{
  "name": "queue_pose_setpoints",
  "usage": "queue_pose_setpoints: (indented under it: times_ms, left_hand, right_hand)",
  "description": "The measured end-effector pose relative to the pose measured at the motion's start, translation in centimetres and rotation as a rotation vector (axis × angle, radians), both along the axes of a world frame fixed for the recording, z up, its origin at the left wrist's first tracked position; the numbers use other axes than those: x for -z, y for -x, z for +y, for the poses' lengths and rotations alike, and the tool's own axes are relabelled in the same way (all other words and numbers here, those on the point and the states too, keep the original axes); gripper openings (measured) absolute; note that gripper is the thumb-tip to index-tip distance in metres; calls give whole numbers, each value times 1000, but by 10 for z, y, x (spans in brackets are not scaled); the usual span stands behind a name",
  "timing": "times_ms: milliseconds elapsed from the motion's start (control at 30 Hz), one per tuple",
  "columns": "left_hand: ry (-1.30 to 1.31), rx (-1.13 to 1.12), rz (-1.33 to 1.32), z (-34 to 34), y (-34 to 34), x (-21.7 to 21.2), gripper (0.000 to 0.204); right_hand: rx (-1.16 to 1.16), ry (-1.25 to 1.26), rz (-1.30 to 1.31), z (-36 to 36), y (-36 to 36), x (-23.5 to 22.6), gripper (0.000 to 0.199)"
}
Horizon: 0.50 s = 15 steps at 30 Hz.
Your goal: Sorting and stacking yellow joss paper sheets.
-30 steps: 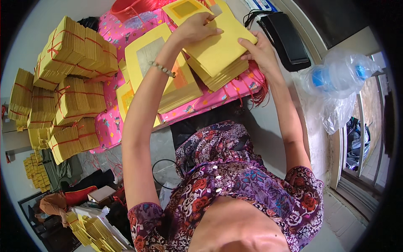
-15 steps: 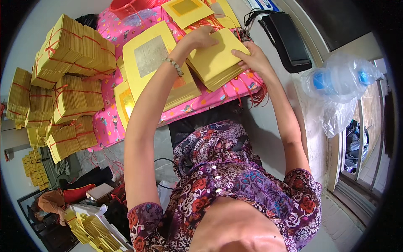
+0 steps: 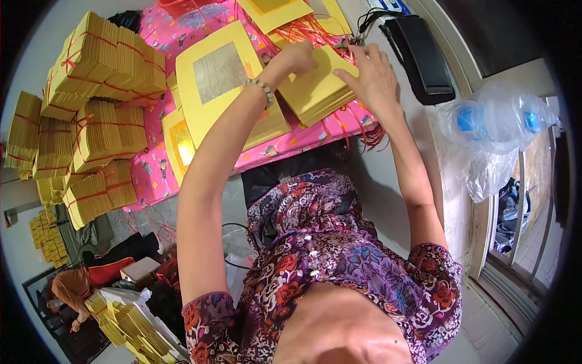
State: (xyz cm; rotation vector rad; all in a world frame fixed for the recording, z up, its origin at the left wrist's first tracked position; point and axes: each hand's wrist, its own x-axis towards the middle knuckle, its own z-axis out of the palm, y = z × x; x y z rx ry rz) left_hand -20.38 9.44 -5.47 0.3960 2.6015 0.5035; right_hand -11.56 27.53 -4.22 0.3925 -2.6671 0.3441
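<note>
A thick stack of yellow paper sheets [image 3: 315, 91] lies on a pink patterned mat [image 3: 151, 176]. My left hand [image 3: 297, 57] grips the stack's far left edge, and a bead bracelet [image 3: 262, 88] sits on that wrist. My right hand [image 3: 370, 76] presses on the stack's right side, fingers spread over its top. Thin red strings [image 3: 315, 27] lie just beyond the stack. A large yellow sheet with a silver square [image 3: 218, 76] rests on another pile to the left.
Several tied bundles of yellow paper [image 3: 91, 91] are heaped on the left. A black pouch [image 3: 424, 57] and a plastic bag with water bottles [image 3: 491, 127] lie on the right. More yellow sheets [image 3: 276, 12] sit at the far edge.
Both hands and the yellow stack have shifted slightly; my right hand moved from the stack's far right corner to flat on its top, and my left hand closed on the far edge.
</note>
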Motion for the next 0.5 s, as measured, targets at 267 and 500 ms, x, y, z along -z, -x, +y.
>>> queue_pose_setpoints:
  times_ms: [267,500]
  left_hand:
    - [-30,-15,94,-1,-4,9,53]
    - [76,15,337,10,-25,-17,45]
  right_hand:
    - [-211,-100,-46,-17,1,46,66]
    - [-185,-90,-186,-17,-6,59,72]
